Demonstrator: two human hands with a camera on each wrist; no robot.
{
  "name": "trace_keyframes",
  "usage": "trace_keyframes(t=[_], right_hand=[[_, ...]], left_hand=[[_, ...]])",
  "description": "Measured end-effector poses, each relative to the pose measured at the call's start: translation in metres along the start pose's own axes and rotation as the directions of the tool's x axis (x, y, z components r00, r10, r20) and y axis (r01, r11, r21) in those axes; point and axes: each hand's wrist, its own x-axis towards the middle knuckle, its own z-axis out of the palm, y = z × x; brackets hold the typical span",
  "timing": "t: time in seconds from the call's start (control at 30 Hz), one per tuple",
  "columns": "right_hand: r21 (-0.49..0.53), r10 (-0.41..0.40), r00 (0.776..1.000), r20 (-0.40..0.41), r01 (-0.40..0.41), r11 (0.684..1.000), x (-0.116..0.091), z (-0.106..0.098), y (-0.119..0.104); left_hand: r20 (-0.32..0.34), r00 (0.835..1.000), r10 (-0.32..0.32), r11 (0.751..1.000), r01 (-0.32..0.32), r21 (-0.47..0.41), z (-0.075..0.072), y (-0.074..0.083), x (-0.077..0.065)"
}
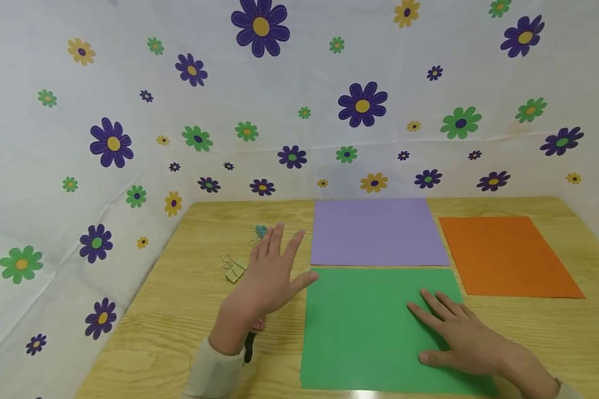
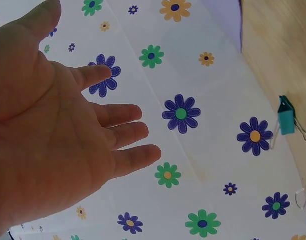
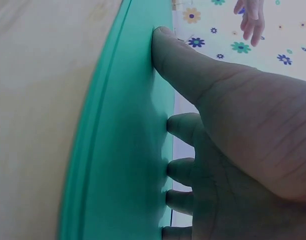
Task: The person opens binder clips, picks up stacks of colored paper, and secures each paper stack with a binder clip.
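A green sheet of paper [image 1: 364, 327] lies flat at the front of the table. My right hand [image 1: 464, 338] rests on its right part, fingers spread and fingertips touching it. The right wrist view shows the thumb and fingertips on the green surface [image 3: 128, 150]. My left hand [image 1: 269, 274] hovers left of the sheet with fingers extended and nothing in it; its bare palm [image 2: 53, 130] shows in the left wrist view. Beyond its fingers sits a teal binder clip [image 1: 261, 230], and beside it a yellow binder clip [image 1: 235, 270]. A pink item [image 1: 258, 324] is mostly hidden behind the left wrist.
Behind the green sheet lies a purple sheet [image 1: 376, 233], and to the right an orange sheet [image 1: 511, 256]. The wooden table [image 1: 155, 321] is bounded at the back and sides by a white flower-print cloth [image 1: 304, 72].
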Motion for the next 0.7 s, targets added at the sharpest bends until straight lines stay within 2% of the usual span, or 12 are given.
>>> trace_keyframes(t=[0.37,0.7], right_hand=[[0.002,-0.007,1.000,-0.002,0.008,1.000,0.001,0.001,0.002],[-0.005,-0.010,1.000,-0.005,0.010,1.000,0.001,0.002,0.002]], left_hand=[[0.022,0.998,-0.050,0.999,0.050,0.003,0.002,-0.027,-0.004],[0.112,0.989,-0.094,0.995,0.097,-0.020,0.002,-0.045,-0.015]])
